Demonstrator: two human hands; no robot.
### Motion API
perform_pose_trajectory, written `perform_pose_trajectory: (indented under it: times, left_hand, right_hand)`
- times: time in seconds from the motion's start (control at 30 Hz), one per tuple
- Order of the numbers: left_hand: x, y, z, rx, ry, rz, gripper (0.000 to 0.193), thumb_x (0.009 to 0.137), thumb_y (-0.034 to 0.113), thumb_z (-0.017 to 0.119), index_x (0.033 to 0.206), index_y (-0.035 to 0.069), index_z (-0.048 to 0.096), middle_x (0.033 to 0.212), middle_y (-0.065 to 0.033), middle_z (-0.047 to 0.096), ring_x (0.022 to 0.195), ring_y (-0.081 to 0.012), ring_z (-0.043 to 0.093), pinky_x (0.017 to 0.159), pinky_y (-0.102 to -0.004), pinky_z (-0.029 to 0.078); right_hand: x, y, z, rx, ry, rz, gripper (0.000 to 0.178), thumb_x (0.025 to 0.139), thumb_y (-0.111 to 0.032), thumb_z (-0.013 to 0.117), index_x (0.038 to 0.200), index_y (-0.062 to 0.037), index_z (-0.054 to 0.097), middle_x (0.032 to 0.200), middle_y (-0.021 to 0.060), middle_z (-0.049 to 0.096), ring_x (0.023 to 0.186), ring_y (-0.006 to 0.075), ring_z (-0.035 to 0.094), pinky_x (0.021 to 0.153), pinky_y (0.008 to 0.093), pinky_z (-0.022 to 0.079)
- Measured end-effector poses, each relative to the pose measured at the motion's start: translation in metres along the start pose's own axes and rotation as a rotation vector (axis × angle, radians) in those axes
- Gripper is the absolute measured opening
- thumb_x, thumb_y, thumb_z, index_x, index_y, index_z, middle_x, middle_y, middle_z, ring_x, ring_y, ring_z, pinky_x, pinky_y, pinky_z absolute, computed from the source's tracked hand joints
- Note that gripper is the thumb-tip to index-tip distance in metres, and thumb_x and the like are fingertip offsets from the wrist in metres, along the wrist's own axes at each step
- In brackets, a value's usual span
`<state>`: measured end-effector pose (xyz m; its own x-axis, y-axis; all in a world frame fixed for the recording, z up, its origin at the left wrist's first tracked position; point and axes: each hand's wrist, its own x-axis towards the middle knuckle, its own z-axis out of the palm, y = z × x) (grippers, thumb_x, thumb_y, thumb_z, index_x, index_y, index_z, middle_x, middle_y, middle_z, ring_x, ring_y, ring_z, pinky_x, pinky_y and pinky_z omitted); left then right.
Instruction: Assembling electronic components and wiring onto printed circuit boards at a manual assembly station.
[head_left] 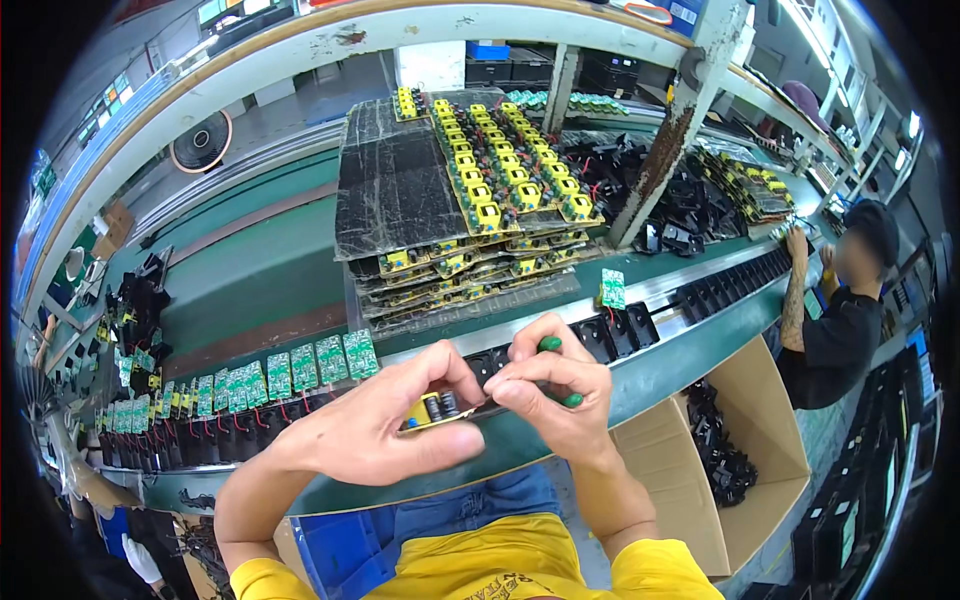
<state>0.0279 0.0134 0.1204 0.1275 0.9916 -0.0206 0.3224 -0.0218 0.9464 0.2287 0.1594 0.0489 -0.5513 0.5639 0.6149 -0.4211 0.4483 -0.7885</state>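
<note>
**Both hands closed on a small circuit board**

Over the front edge of the green counter (690,345), a small circuit board (432,410) sits between both hands. It carries a yellow block and dark round parts, and it tilts slightly, its yellow end toward the left. The left hand (385,425) is curled around it, thumb below and fingers above, gripping firmly. The right hand (555,385) is closed too, fingertips pinching the board's right end; two of its nails are painted green.

Just behind the hands runs a row of black plastic housings (620,330). To the left stand green boards (300,365) with red wires. Further back rises a stack of trays (460,200) loaded with yellow-topped boards. A cardboard box (760,440) of black parts stands below right, near another person (840,320).
</note>
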Motion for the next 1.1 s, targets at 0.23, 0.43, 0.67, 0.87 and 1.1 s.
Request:
perform_pose_trajectory:
  times: [0.23,0.43,0.67,0.87,1.1]
  left_hand:
    - [0.009,-0.007,0.013,0.214,0.327,0.193,0.009,0.095,-0.002,0.077,0.098,0.002,0.069,0.097,-0.0065,0.070,0.086,-0.0221,0.062,0.082,-0.0332,0.052]
    - [0.016,-0.050,0.005,0.449,0.388,-0.031,0.009,0.095,0.004,0.079,0.099,0.000,0.071,0.095,-0.0071,0.074,0.081,-0.0226,0.063,0.078,-0.0342,0.052]
    - [0.019,-0.084,0.004,0.667,0.417,-0.084,0.010,0.095,0.007,0.080,0.096,-0.001,0.073,0.091,-0.0078,0.075,0.078,-0.0261,0.064,0.077,-0.0354,0.053]
    - [0.016,-0.090,0.003,0.779,0.451,-0.105,0.010,0.095,0.008,0.080,0.095,0.001,0.073,0.091,-0.0066,0.075,0.077,-0.0277,0.065,0.076,-0.0364,0.052]
    - [0.014,-0.094,0.003,0.828,0.451,-0.111,0.013,0.095,0.014,0.081,0.092,0.005,0.073,0.094,-0.0059,0.075,0.080,-0.0320,0.069,0.076,-0.0420,0.056]
  right_hand:
    - [-0.022,-0.015,0.008,-0.195,0.009,0.104,0.017,0.090,-0.005,0.092,0.107,-0.0053,0.091,0.107,0.0059,0.063,0.087,0.0162,0.056,0.074,0.0281,0.047]
    - [-0.043,0.031,0.005,-0.840,-0.140,-0.050,0.024,0.087,-0.018,0.096,0.110,-0.0146,0.092,0.108,0.0033,0.065,0.085,0.0191,0.057,0.075,0.0327,0.050]
    - [-0.059,0.044,0.019,-1.010,-0.230,-0.069,0.027,0.084,-0.021,0.097,0.110,-0.0174,0.091,0.111,0.0022,0.066,0.087,0.0207,0.058,0.077,0.0353,0.051]
    - [-0.059,0.046,0.023,-1.014,-0.213,-0.058,0.024,0.084,-0.020,0.097,0.107,-0.0159,0.091,0.111,0.0026,0.067,0.089,0.0206,0.058,0.079,0.0355,0.051]
    - [-0.059,0.046,0.024,-1.002,-0.206,-0.051,0.023,0.083,-0.019,0.098,0.105,-0.0152,0.092,0.112,0.0027,0.067,0.089,0.0207,0.058,0.079,0.0353,0.051]
